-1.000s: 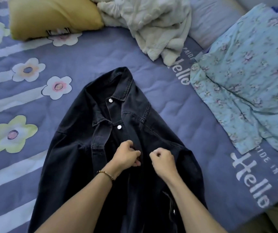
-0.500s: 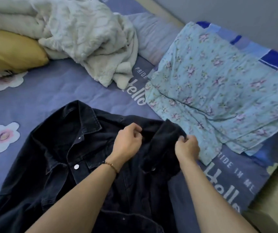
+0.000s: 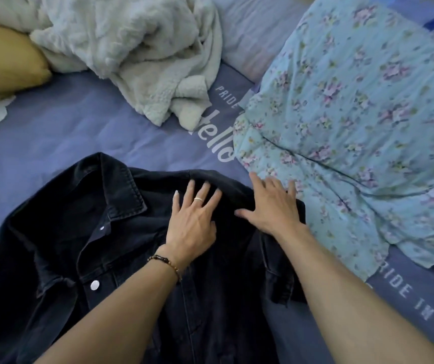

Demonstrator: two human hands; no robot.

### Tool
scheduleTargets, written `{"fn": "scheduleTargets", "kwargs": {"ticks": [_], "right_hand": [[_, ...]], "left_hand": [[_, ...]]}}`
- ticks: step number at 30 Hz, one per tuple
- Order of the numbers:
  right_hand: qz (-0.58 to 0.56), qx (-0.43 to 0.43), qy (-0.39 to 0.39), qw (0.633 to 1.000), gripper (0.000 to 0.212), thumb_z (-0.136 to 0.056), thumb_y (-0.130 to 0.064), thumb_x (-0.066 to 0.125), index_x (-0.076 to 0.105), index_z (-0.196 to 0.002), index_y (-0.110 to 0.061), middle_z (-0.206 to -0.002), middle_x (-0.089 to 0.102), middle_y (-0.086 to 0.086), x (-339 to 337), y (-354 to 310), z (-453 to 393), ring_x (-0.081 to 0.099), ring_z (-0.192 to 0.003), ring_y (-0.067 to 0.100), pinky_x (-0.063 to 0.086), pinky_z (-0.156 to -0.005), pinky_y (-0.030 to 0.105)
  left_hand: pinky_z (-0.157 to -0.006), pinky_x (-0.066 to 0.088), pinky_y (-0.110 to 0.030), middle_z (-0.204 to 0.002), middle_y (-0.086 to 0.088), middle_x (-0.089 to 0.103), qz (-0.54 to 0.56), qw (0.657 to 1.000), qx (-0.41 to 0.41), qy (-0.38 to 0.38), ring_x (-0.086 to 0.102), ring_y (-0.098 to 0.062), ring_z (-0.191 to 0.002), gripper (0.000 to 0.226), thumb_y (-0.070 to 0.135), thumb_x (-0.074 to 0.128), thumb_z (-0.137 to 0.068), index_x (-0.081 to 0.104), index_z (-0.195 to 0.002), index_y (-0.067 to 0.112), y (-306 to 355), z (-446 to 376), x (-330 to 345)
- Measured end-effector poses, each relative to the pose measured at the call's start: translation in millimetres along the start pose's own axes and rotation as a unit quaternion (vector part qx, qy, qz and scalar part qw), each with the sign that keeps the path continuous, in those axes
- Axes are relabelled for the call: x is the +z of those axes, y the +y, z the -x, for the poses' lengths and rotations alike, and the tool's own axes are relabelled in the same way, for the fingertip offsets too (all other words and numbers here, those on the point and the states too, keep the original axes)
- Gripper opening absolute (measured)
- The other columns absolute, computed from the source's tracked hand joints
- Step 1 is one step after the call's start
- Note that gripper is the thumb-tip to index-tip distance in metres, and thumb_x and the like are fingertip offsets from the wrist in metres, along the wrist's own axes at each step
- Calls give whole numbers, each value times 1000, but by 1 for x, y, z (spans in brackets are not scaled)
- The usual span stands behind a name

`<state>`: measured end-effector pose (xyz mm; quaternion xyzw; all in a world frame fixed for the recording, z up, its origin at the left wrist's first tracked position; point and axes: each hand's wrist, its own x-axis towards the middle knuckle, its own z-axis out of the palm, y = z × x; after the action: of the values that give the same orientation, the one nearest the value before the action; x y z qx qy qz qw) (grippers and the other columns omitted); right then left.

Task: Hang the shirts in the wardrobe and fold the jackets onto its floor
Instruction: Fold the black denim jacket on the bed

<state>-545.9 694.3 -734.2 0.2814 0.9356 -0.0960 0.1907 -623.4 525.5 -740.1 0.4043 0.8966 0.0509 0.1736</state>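
A black denim jacket (image 3: 61, 248) with silver buttons lies front up on the purple bedspread (image 3: 79, 127), collar toward the far side. Its right sleeve is folded in over the chest. My left hand (image 3: 193, 222) lies flat with spread fingers on that folded part. Beside it, my right hand (image 3: 273, 206) presses flat on the jacket's right shoulder edge, fingers straight. Neither hand grips cloth. The wardrobe is out of view.
A light blue floral garment (image 3: 368, 122) is spread on the bed right beside the jacket. A crumpled cream blanket (image 3: 137, 48) lies at the back, with a yellow pillow (image 3: 3, 61) at the far left.
Both hands gripped the jacket's front, then its right side, and folded it inward. Now they have let go and lie flat on the fold. The view shifted right.
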Motion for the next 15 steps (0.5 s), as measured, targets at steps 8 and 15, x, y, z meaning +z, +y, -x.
{"fn": "scheduleTargets", "kwargs": {"ticks": [8,15], "right_hand": [[-24,107,213,971,19,-86,-12,55,63,-102,-9,-108,62,16,-24,18,-34,52,-107,36,38,-91,47],[-210,-36,-61,975,61,-95,-30,48,28,-150,-14,-137,56,6,-11,-82,-45,51,-124,34,43,-99,46]], "left_hand": [[-119,0,-59,-164,-7,9,30,993,-95,-62,0,-26,-152,70,51,48,-96,21,-155,24,-33,-11,1],[-122,12,-45,-161,-10,22,73,986,-148,27,13,-26,-150,60,41,46,-99,31,-151,16,-85,23,-8]]}}
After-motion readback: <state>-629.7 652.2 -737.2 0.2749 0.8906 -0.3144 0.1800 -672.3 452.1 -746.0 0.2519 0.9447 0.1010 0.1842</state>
